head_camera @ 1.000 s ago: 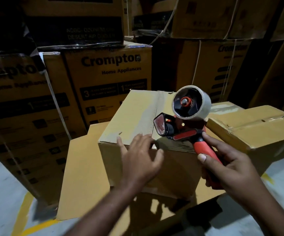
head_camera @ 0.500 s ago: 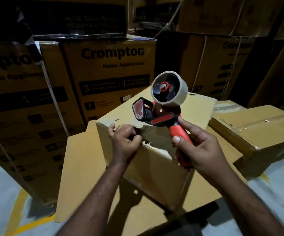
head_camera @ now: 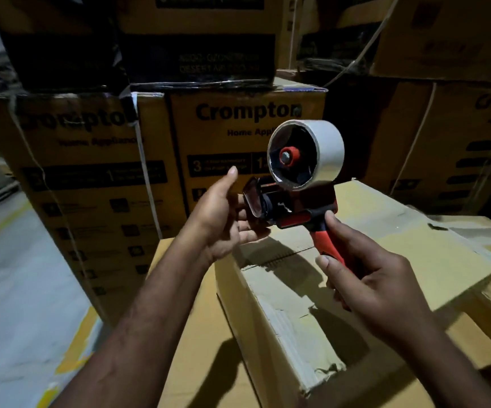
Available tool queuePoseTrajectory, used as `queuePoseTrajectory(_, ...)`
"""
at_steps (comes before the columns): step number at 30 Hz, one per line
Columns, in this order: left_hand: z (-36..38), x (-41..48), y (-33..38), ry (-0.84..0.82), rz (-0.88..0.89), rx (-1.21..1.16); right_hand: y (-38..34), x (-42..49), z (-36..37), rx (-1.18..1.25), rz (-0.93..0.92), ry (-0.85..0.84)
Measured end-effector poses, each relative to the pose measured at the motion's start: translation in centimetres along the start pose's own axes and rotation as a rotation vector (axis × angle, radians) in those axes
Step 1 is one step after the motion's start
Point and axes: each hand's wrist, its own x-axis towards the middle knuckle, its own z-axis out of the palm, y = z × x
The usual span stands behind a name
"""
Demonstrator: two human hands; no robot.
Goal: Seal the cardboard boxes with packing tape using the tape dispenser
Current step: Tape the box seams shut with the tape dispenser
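I see the tape dispenser [head_camera: 291, 201] held in the air above the cardboard box [head_camera: 400, 231], its white tape roll [head_camera: 326, 142] uppermost and its front end pointing left. My right grip [head_camera: 376, 284] is curled round the red handle from below. My left grip [head_camera: 223, 219] is spread, palm up and thumb raised, with its fingers under the front end; I cannot tell whether they touch it. Any loose tape end is too dark to make out. Crompton cartons [head_camera: 238, 119] are stacked behind.

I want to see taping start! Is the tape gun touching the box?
Apart. The head view shows the right hand holding the tape gun up in the air, with its shadow cast on the box below.
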Motion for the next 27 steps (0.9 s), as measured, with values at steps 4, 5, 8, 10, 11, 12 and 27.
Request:
queuePoseTrajectory(4,0.8,0.8,0.1,0.052,-0.131,-0.280,0.8,0.9,-0.7,0.003,-0.097,-0.001)
queuePoseTrajectory(5,1.0,1.0,-0.2,0.061,-0.161,-0.351,1.1,1.1,-0.8,0.008,-0.114,-0.005)
queuePoseTrajectory(8,1.9,1.4,-0.9,0.111,-0.165,-0.423,2.0,1.7,-1.1,0.022,-0.163,-0.021)
queuePoseTrajectory(10,2.3,1.5,-1.0,0.136,-0.156,-0.388,2.8,1.9,-1.3,0.022,-0.198,-0.026)
queuePoseTrajectory(11,2.4,1.5,-1.0,0.150,-0.146,-0.375,3.1,2.0,-1.3,0.009,-0.225,-0.027)
queuePoseTrajectory(12,2.3,1.7,-0.9,0.165,-0.135,-0.335,3.3,2.1,-1.2,-0.012,-0.257,-0.025)
queuePoseTrajectory(27,-6.1,5.5,1.3,0.432,0.123,0.811,0.9,2.1,5.7,-0.242,-0.020,-0.067)
